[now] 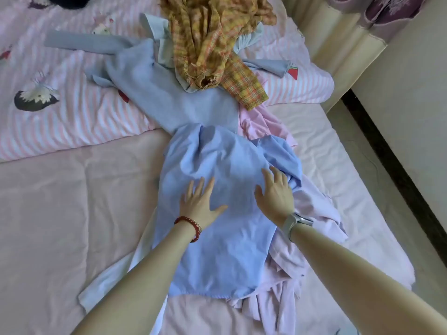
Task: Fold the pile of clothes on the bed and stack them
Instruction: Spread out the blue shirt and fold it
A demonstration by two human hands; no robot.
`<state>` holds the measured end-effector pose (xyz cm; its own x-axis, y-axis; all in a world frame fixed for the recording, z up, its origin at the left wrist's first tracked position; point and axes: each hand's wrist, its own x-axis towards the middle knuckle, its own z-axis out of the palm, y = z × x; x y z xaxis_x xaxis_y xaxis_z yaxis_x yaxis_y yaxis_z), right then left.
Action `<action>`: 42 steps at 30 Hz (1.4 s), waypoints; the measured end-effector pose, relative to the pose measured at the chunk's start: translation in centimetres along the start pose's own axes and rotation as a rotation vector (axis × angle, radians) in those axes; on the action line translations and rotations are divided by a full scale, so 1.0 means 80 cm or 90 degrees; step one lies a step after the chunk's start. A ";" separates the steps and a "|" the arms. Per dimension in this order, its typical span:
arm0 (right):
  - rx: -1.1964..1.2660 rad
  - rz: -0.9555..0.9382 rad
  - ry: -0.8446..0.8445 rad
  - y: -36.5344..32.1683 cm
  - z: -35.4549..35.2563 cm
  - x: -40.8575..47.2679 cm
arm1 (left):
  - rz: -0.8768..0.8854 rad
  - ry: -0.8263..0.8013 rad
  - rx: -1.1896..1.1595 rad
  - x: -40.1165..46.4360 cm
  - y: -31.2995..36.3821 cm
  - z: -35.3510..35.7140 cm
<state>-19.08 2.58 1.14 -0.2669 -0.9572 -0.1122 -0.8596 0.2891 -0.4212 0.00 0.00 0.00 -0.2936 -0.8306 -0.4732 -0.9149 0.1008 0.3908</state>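
Note:
A light blue shirt [217, 250] lies spread on the bed in front of me, over a pale lilac garment [312, 209] and a white one [106, 284]. My left hand [199, 201] rests flat on the blue shirt with its fingers spread. Just to the right, my right hand [275, 192] lies flat on the same shirt, its fingertips at a bunched fold. Farther back lie a grey-blue shirt [154, 88], a pink garment [261, 122] and a yellow plaid garment [217, 39] piled on top.
The pink bed sheet [60, 213] stretches to the left. A pink striped quilt [60, 112] with cartoon prints covers the far side. The bed's right edge [358, 165] meets the floor and a cream wall, with a curtain at the top right.

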 end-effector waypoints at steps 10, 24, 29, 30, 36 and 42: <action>0.066 -0.209 -0.071 -0.035 0.016 0.013 | -0.085 0.346 -0.490 0.005 -0.001 -0.014; -0.018 -0.337 -0.021 -0.002 -0.005 -0.006 | -0.059 0.184 -0.358 -0.099 -0.006 0.027; -0.080 -0.445 -0.260 0.010 0.012 -0.047 | -0.114 0.270 -0.184 -0.160 -0.039 0.032; -0.062 -0.484 -0.264 0.028 0.009 -0.072 | -0.100 0.355 -0.153 -0.162 -0.038 0.026; 0.030 -0.472 -0.228 0.100 -0.026 -0.145 | -0.121 0.278 -0.233 -0.112 -0.025 0.032; 0.059 -0.304 -0.037 0.029 -0.014 -0.078 | 0.006 0.212 -0.313 -0.133 -0.001 0.054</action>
<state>-19.88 9.28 1.89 0.1742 -0.9826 0.0639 -0.8375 -0.1820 -0.5153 1.99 11.21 1.63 -0.1252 -0.9660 -0.2263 -0.6537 -0.0913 0.7512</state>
